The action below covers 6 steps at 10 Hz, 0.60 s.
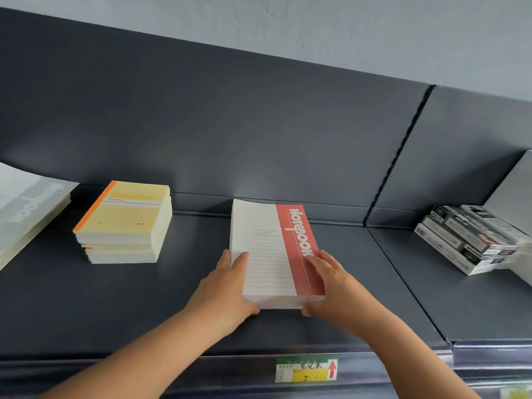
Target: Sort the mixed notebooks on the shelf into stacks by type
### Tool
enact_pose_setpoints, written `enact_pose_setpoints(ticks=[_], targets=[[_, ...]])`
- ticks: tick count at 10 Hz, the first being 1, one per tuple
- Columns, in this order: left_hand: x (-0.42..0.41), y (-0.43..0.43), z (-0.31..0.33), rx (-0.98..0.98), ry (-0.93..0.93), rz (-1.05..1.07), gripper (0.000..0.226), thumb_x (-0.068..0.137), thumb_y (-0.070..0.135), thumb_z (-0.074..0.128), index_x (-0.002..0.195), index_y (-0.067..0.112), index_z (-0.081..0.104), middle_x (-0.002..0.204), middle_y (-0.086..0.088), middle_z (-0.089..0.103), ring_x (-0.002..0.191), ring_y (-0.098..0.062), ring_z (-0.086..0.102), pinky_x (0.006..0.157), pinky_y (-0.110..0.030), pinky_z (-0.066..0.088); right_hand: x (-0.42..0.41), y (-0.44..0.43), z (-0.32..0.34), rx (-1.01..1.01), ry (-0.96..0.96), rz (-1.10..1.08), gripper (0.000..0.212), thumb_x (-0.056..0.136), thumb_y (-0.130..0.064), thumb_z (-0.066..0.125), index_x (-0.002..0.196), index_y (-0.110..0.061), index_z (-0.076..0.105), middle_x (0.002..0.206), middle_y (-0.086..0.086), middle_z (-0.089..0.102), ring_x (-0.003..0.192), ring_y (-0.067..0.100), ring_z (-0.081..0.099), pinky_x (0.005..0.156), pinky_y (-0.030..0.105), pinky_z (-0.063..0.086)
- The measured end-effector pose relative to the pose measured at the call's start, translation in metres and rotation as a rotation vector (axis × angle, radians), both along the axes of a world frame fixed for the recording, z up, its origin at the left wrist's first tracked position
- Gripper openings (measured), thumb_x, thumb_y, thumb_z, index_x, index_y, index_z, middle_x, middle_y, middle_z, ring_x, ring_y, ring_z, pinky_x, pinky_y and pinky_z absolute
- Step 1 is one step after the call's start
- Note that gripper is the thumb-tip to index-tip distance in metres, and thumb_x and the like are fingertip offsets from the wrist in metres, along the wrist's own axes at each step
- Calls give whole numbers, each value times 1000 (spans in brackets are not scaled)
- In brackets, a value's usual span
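Observation:
A stack of white notebooks with a red band reading "Notebook" (270, 246) lies on the dark shelf (144, 306), near its middle. My left hand (227, 286) grips the stack's near left corner, thumb on the cover and fingers under the front edge. My right hand (328, 286) grips the near right corner, fingers spread on the red band. To the left stands a stack of yellow notebooks with an orange spine (126, 223). At the far left edge lies a stack of larger pale grey-green notebooks (26, 208).
A pile of black and white boxes (466, 240) sits on the neighbouring shelf section at the right. A green and yellow price label (306, 370) is fixed to the shelf's front rail. The dark back panel rises right behind the stacks.

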<state>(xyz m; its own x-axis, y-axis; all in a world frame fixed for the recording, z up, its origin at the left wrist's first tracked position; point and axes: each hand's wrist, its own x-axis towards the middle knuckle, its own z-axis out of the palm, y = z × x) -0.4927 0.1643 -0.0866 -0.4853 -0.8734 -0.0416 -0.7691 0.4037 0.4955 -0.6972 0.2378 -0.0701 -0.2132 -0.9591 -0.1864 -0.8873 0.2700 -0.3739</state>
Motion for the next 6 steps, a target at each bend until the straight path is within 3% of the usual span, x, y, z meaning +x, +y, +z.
enact_pose_setpoints(ticks=[3, 4, 5, 6], targets=[[-5, -1, -6, -44, 23, 45, 63, 71, 27, 78, 120, 27, 39, 126, 3, 39, 96, -19, 57, 78, -34, 55, 9, -1, -8, -90, 29, -20, 97, 79, -30, 77, 155, -25, 17, 162, -7, 8, 135, 18, 41, 104, 29, 43], [-4, 0, -3, -9, 41, 9, 74, 66, 33, 82, 125, 29, 36, 124, 4, 40, 101, -16, 54, 76, -31, 52, 6, 0, -9, -102, 22, -5, 97, 78, -30, 78, 154, -24, 19, 161, -8, 12, 135, 18, 40, 105, 30, 43], [3, 8, 5, 14, 47, 30, 89, 64, 42, 82, 133, 29, 28, 140, -2, 31, 120, -22, 47, 85, -35, 49, 6, 4, -9, -115, -32, 6, 99, 76, -36, 80, 153, -28, 19, 155, -9, 21, 134, 19, 41, 108, 37, 45], [7, 22, 20, -111, 69, 62, 81, 70, 41, 80, 135, 29, 32, 138, 0, 38, 130, -23, 42, 96, -39, 44, 6, 11, -4, -186, -2, 54, 89, 80, -44, 75, 151, -31, 22, 147, -11, 31, 135, 20, 38, 111, 45, 42]])
